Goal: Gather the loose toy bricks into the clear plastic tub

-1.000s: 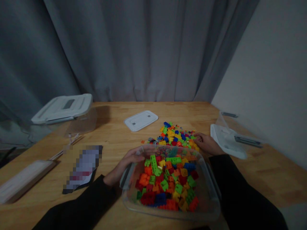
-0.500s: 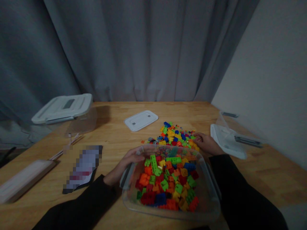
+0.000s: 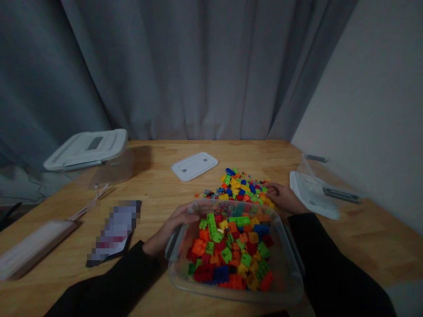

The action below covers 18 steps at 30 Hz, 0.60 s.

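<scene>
On one table (image 3: 155,189) are three clear boxes (image 3: 119,169); the nearest box (image 3: 235,297) holds many bricks (image 3: 226,255), one brick pile (image 3: 235,185) just behind. The left hand (image 3: 176,220) is clamped on its rim; the right hand (image 3: 283,196), arm stretched forward, curls at the pile, its grip I cannot tell

- One wide head-worn view, looking forward and somewhat down across the light-brown wooden table (image 3: 158,185) from the wearer's own side
- Close to the lens, at lower centre of the frame, the clear rectangular plastic tub (image 3: 236,296), seen into from above
- Black cloth sleeves (image 3: 330,259) entering at the lower edge, left and right
- Blue-grey pleated fabric curtain (image 3: 211,66) farther off, filling the upper frame, faced nearly square-on
</scene>
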Motion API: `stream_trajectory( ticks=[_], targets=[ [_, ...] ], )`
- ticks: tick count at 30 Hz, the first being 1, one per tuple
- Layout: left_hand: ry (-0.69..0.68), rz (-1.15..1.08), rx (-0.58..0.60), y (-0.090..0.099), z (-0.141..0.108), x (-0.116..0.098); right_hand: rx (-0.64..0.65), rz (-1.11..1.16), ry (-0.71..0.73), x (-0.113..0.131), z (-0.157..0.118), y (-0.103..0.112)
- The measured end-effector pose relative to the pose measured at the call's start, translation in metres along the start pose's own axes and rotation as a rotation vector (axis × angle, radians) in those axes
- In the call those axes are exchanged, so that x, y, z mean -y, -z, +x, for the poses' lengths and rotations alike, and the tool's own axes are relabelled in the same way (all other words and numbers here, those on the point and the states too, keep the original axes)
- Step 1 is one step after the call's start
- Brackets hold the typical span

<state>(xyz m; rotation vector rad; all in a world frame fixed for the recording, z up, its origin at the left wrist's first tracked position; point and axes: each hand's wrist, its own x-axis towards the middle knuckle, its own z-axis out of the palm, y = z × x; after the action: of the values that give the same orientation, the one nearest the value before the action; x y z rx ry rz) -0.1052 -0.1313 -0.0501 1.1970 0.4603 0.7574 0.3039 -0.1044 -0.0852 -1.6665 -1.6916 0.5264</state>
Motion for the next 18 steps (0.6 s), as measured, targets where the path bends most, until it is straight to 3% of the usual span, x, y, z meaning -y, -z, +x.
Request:
stream_trajectory(
  ticks=[8, 18],
  targets=[
    [0.007, -0.004, -0.048, -0.005, 0.0, -0.002, -0.012, 0.034, 0.017, -0.014, 0.003, -0.005],
    [0.012, -0.026, -0.05, -0.009, -0.001, -0.006, -0.013, 0.079, 0.039, -0.008, 0.003, -0.005]
  ],
)
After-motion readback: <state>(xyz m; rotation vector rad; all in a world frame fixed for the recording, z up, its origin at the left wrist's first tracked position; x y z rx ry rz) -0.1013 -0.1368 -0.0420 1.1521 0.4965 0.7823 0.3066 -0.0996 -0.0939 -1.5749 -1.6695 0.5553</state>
